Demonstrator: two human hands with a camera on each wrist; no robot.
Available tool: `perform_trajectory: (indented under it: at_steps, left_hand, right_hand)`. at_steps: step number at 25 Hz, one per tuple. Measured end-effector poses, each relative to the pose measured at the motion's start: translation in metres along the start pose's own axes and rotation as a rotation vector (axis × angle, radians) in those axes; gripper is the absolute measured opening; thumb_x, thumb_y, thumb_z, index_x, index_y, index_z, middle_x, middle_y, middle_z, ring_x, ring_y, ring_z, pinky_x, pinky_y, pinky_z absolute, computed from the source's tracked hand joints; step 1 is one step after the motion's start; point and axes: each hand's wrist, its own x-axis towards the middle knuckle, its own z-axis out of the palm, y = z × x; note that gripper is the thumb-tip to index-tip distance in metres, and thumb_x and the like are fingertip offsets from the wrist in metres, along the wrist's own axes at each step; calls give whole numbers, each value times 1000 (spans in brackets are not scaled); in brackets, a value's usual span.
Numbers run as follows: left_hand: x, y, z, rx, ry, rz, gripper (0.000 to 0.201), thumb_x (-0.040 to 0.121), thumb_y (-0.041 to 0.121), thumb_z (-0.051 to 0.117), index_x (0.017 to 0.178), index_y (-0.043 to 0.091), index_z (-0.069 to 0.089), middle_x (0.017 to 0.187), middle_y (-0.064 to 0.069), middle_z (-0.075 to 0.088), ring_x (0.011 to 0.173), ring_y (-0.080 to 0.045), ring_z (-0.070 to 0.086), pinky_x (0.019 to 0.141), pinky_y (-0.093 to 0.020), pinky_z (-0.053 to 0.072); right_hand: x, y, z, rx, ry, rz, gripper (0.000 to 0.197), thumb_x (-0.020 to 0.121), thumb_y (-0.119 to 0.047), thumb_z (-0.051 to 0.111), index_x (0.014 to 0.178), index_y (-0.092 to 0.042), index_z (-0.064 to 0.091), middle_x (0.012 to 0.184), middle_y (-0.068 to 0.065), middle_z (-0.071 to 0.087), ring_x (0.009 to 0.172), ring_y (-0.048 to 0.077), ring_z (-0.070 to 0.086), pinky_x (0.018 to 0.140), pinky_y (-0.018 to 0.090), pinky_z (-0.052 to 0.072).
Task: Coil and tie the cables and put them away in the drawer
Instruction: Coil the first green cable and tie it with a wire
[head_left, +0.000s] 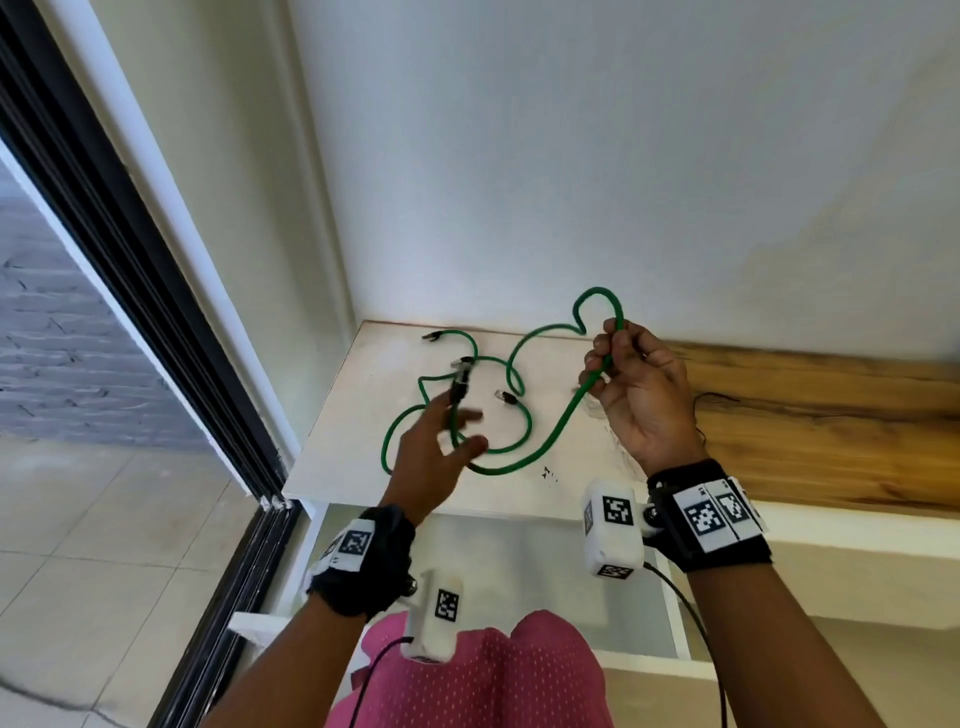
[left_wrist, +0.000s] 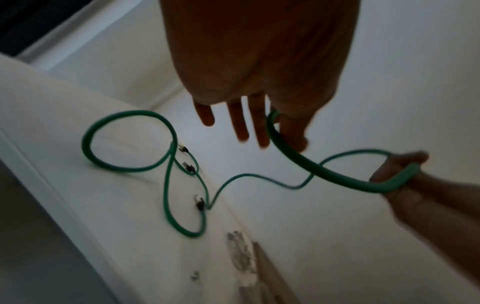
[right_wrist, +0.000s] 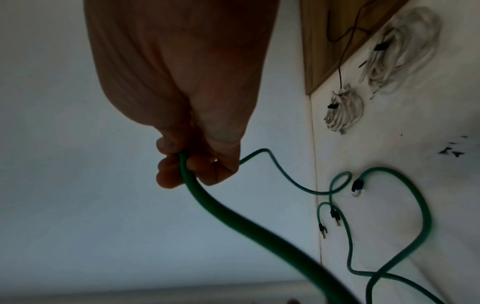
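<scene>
Green network cables (head_left: 519, 452) with black plugs (head_left: 506, 397) lie looped on the white counter top (head_left: 353, 431). My right hand (head_left: 610, 364) is raised above the counter and grips a bend of one green cable (right_wrist: 233, 214), which arches above the fist and hangs down toward the counter. My left hand (head_left: 460, 431) hovers over the loops with fingers (left_wrist: 241, 127) straight and spread. The cable (left_wrist: 324, 170) runs past its index finger to the right hand (left_wrist: 400, 172). Below the counter the drawer (head_left: 670, 618) stands pulled out.
Two tied bundles of white cable (right_wrist: 342, 111) (right_wrist: 402, 47) lie on the counter by a wooden slab (head_left: 831, 415), with a thin black wire (right_wrist: 340, 67) across it. The wall rises close behind. A dark sliding door frame (head_left: 156, 322) is on the left.
</scene>
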Motion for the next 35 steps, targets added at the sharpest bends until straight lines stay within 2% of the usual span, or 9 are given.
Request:
perform_trajectory:
  at_steps: [4, 11, 15, 17, 21, 25, 28, 32, 35]
  left_hand:
    - [-19, 35, -9, -315, 154, -44, 90, 84, 2, 68, 147, 40, 15, 79, -5, 71, 66, -20, 66, 67, -32, 57]
    - [-63, 44, -23, -129, 35, 67, 75, 88, 1, 62, 142, 44, 31, 76, -18, 58, 67, -17, 56, 71, -28, 54]
    - [-91, 51, -25, -67, -89, 7, 27, 91, 7, 61, 114, 20, 66, 90, -3, 65, 76, -15, 59, 72, -23, 50]
    - [-102, 53, -30, -73, -247, -37, 36, 88, 8, 65, 123, 18, 61, 103, -3, 62, 86, -12, 59, 77, -19, 49]
    - [-115, 58, -46, 112, -505, 15, 72, 76, 4, 76, 138, 25, 46, 117, 3, 56, 90, -5, 61, 85, -21, 50]
    - [-113, 58, -48, 442, -237, 170, 30, 77, 16, 77, 104, 30, 71, 90, 5, 59, 77, -7, 52, 77, -26, 41]
    - [-119, 61, -45, 567, -41, 283, 9, 79, 32, 74, 86, 37, 74, 101, 8, 47, 98, -11, 36, 86, -29, 27]
    - [-126, 88, -46, -78, -52, 251, 20, 96, 22, 54, 83, 32, 65, 97, 2, 67, 110, -22, 56, 87, -40, 42]
    - [-130, 122, -43, -557, -100, 143, 27, 102, 7, 33, 84, 7, 53, 52, -4, 55, 61, -26, 65, 70, -35, 46]
  right_hand:
    - [-22, -34, 5, -23, -34, -112, 13, 97, -6, 45, 96, -10, 57, 76, 2, 61, 69, 16, 59, 62, 30, 52]
    - [-63, -38, -22, -33, 149, -37, 8, 93, -10, 51, 96, -9, 58, 75, 2, 69, 73, 19, 67, 61, 28, 54]
    - [-89, -25, -37, -2, 246, 154, 18, 92, -1, 54, 109, -6, 51, 86, 18, 66, 72, 26, 69, 54, 24, 54]
    - [-92, -24, -40, 52, 295, 142, 38, 92, 4, 53, 122, -15, 39, 87, 20, 66, 69, 24, 69, 53, 23, 53]
    - [-98, -32, -35, 28, 233, 87, 28, 93, 14, 41, 106, -3, 59, 88, 16, 69, 78, 22, 72, 63, 19, 55]
    - [-103, -34, -28, -10, 156, 38, 32, 89, 20, 44, 106, 0, 62, 95, 13, 71, 89, 25, 71, 70, 21, 56]
    - [-98, -33, -22, -186, 217, -34, 27, 90, 14, 49, 103, -5, 64, 87, 11, 68, 77, 21, 69, 65, 23, 55]
    - [-85, -12, -22, -824, 209, -144, 18, 93, -10, 58, 98, -22, 69, 82, 1, 65, 75, 15, 57, 69, 31, 48]
    - [-91, 7, -4, -999, 11, -83, 17, 98, -11, 47, 97, -17, 63, 88, 1, 66, 81, 13, 59, 70, 25, 45]
